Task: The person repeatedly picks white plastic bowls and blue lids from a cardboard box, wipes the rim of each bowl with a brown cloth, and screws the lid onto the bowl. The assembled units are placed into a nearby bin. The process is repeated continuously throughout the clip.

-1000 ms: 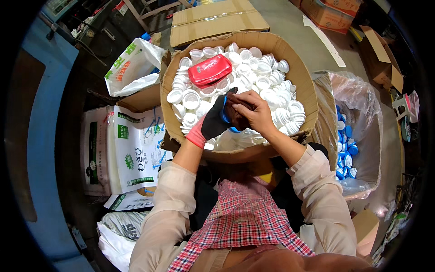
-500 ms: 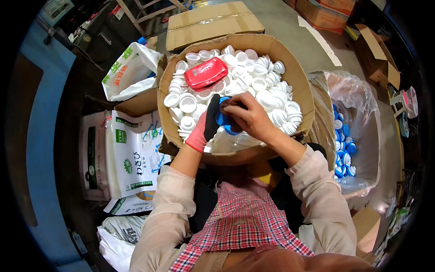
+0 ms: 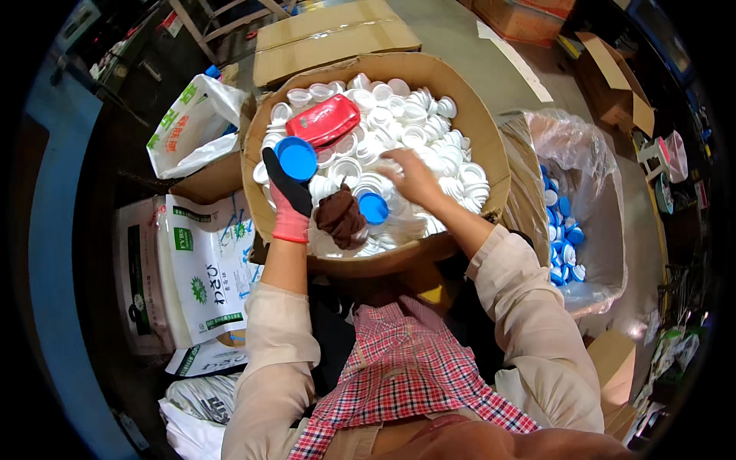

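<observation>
My left hand, in a black and pink glove, holds a round blue cap near the left side of the pile. My bare right hand is over the white plastic inserts, its fingers apart and their tips at the pieces; nothing shows in it. Between my hands a crumpled brown cloth lies on the pile. Right beside it sits a second blue cap. A red pouch rests on the inserts beyond my left hand.
A round-walled cardboard box holds the inserts. To its right, a plastic-lined box contains blue and white caps. A closed carton stands behind. At left are a white plastic bag and printed sacks.
My hands have moved apart, the left leftward with the blue cap, the right out over the inserts. The brown cloth, formerly in my right hand, now lies on the pile.
</observation>
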A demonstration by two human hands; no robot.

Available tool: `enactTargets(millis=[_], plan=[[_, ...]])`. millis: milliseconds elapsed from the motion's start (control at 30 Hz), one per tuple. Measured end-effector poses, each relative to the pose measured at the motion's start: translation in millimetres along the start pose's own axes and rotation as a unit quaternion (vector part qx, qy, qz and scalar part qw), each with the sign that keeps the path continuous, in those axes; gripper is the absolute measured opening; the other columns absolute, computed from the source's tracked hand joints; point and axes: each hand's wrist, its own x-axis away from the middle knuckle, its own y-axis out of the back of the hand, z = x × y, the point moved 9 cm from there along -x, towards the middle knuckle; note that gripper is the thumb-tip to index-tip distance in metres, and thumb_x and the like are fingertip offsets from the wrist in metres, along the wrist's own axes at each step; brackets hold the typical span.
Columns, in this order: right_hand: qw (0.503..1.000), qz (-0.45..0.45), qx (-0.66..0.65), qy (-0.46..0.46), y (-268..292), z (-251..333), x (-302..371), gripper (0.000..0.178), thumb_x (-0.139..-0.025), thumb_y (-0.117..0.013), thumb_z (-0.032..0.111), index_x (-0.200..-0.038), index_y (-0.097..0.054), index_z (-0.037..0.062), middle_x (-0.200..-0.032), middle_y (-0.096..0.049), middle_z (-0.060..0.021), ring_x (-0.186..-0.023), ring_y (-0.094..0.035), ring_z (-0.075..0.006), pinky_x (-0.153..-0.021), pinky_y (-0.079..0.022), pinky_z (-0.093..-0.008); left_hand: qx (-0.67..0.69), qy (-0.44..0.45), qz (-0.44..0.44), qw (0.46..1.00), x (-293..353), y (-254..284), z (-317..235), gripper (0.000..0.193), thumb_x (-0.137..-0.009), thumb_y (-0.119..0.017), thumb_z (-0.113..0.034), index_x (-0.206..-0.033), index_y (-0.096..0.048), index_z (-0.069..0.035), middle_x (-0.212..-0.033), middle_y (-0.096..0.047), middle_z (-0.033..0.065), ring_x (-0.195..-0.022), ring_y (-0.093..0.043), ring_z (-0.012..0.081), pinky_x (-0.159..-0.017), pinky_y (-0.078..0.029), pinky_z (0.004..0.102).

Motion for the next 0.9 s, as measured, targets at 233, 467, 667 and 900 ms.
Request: enactTargets(millis=[233,467,667,900], plan=[[0.924,0.085,0.355,-0.110,15,-91,0,0.037,-0.084,-0.048,0.005,-0.120,-0.055,0.0136,-0.094,-0.063,-0.0167,-0.091,-0.062,-0.0339,-0.074,-0.050,-0.0469,0.259,0.259,0.218,0.904,36,-68,8,0.087,-0.088,-0.036,-0.070,-0.139,-0.033,0.000,-0.135,-0.046,0.0267,-0.119,-0.051,0.0445,-0.091,-0.046,0.0526],[0.832,-0.053,-0.551,-0.027,73,35,-5,0.031,-0.087,-0.056,-0.006,-0.115,-0.061,0.0035,-0.106,-0.063,-0.0069,-0.097,-0.061,-0.0177,-0.087,-0.050,-0.0311,0.141,0.226,0.261,0.928,55,-75,0,0.070,-0.093,-0.041,-0.057,-0.133,-0.040,0.000,-0.127,-0.056,0.0217,-0.111,-0.058,0.0353,-0.077,-0.053,0.0428],[0.666,-0.004,-0.698,-0.262,8,32,19,0.041,-0.092,-0.058,0.017,-0.128,-0.049,-0.0029,-0.123,-0.057,-0.0125,-0.111,-0.056,-0.0231,-0.096,-0.047,-0.0404,-0.468,-0.190,0.254,0.825,77,-103,-36,0.091,-0.067,-0.085,-0.038,-0.132,-0.037,0.002,-0.118,-0.062,0.0169,-0.102,-0.063,0.0260,-0.091,-0.049,0.0362],[0.872,0.111,-0.468,-0.092,33,57,20,0.069,-0.079,-0.075,0.027,-0.138,-0.045,0.0043,-0.137,-0.048,-0.0125,-0.131,-0.041,-0.0241,-0.106,-0.037,-0.0381,-0.477,-0.195,0.201,0.833,70,-89,-9,0.094,-0.063,-0.088,-0.035,-0.134,-0.037,-0.001,-0.120,-0.062,0.0137,-0.107,-0.062,0.0236,-0.098,-0.045,0.0365]])
